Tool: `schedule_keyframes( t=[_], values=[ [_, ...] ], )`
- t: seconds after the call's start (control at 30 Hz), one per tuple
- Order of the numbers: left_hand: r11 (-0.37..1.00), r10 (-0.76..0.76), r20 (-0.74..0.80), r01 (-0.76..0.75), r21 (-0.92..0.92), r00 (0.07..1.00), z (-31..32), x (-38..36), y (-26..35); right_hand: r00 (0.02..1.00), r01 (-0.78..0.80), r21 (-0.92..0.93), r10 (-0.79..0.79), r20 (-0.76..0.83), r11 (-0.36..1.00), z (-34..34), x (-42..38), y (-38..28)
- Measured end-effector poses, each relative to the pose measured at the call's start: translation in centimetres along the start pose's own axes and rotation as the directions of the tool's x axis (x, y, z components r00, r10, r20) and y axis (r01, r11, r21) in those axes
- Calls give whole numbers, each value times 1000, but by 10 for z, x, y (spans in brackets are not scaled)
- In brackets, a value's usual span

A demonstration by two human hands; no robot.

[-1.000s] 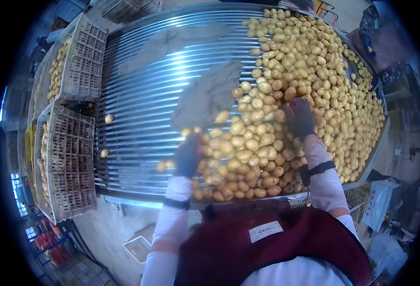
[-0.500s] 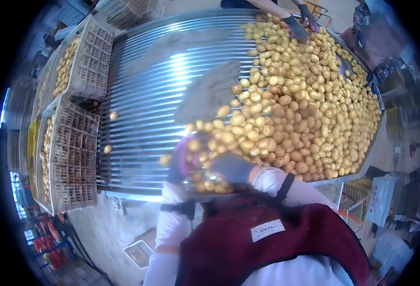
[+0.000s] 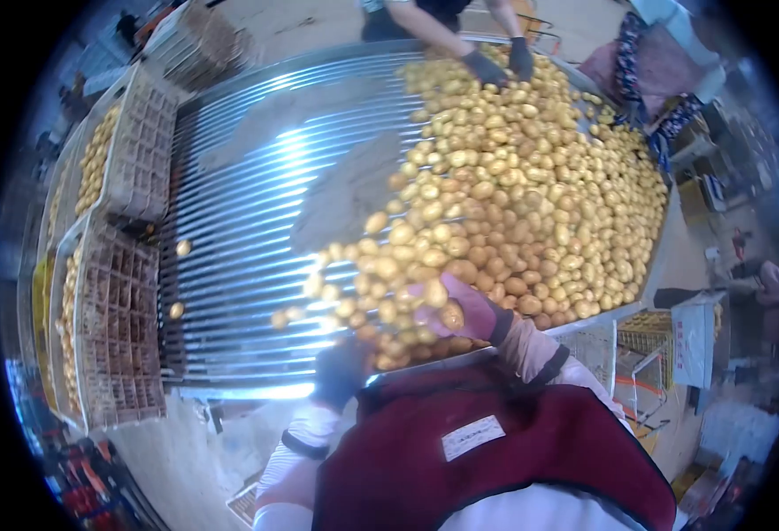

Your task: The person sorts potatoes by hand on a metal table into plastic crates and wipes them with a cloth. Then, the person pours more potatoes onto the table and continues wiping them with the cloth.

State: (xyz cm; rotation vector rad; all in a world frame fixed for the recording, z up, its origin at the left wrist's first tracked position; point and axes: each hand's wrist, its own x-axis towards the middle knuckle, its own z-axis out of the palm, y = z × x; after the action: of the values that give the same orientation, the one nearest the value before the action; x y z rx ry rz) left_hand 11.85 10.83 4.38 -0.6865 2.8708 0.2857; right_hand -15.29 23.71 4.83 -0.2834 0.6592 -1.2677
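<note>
A big heap of yellow potatoes (image 3: 513,195) covers the right half of a metal roller table (image 3: 248,221). My right hand (image 3: 471,310), in a purple glove, is raised at the near edge of the heap, palm turned up, with two potatoes (image 3: 442,303) cupped in it. My left hand (image 3: 341,372), in a dark glove, hangs low at the table's near edge, just below loose potatoes (image 3: 380,341). It is blurred and its fingers cannot be made out.
Plastic crates (image 3: 115,336) partly filled with potatoes line the table's left end, with another crate (image 3: 137,150) further back. A co-worker's gloved hands (image 3: 495,64) rest on the far side of the heap. Single potatoes (image 3: 183,249) roll on the bare rollers.
My right hand came back from deep in the heap to the near edge and lifted up with potatoes. My left hand dropped from the potatoes to the table's edge. The view shifted.
</note>
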Motion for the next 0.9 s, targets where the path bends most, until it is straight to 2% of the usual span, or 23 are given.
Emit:
schedule_keyframes(
  t=[0.03,0.13,0.17,0.23,0.3,0.33,0.37,0.4,0.5,0.53,0.57,0.6,0.63,0.7,0.73,0.77,0.87,0.9],
  values=[
    [1000,30,-27,-30,-6,999,7,4,7,999,22,85,-26,42,996,-10,-4,4],
    [981,178,48,-181,63,983,49,17,-16,994,106,168,-102,-31,980,-7,-25,2],
    [974,224,4,-224,-15,975,35,16,-20,983,167,230,-179,30,959,-15,-31,7],
    [985,151,315,-170,31,937,-7,26,-4,948,313,104,-303,-103,944,-4,-49,8],
    [965,146,151,-107,-238,978,33,23,-40,921,380,156,-358,-152,912,-22,-67,17],
    [913,301,-33,-298,-279,953,-6,24,-22,906,413,180,-384,-176,893,-32,-76,22],
    [925,95,257,10,-380,962,-24,29,-15,920,388,342,-339,-194,856,-43,-83,27],
    [612,116,299,169,-772,947,6,42,-37,936,351,495,-299,-185,795,-50,-94,32],
    [213,175,201,162,-964,964,-30,79,26,890,447,516,-305,-339,731,-19,-116,27],
    [82,168,138,126,-989,976,-45,88,52,874,485,542,-395,-283,686,-21,-115,35],
    [88,322,239,222,-971,916,-90,91,101,852,503,580,-482,-206,641,-27,-111,48],
    [182,404,130,60,-981,905,-103,94,120,816,512,617,-564,-131,598,-18,-104,56],
    [249,479,19,-115,-962,877,-116,97,139,782,576,570,-597,-177,586,-3,-106,52],
    [210,516,-123,-264,-941,848,-75,124,148,672,729,433,-676,-303,530,30,-136,38],
    [37,515,42,27,-999,856,-64,133,161,638,760,432,-684,-354,485,30,-142,39],
    [-125,552,213,332,-935,806,-59,138,179,594,797,424,-688,-417,431,31,-152,42],
    [-333,735,242,648,-685,634,-70,124,227,352,924,317,-805,-478,215,28,-168,66],
    [-298,726,258,630,-717,637,-67,120,239,255,951,277,-848,-465,135,21,-166,75]
  ],
)
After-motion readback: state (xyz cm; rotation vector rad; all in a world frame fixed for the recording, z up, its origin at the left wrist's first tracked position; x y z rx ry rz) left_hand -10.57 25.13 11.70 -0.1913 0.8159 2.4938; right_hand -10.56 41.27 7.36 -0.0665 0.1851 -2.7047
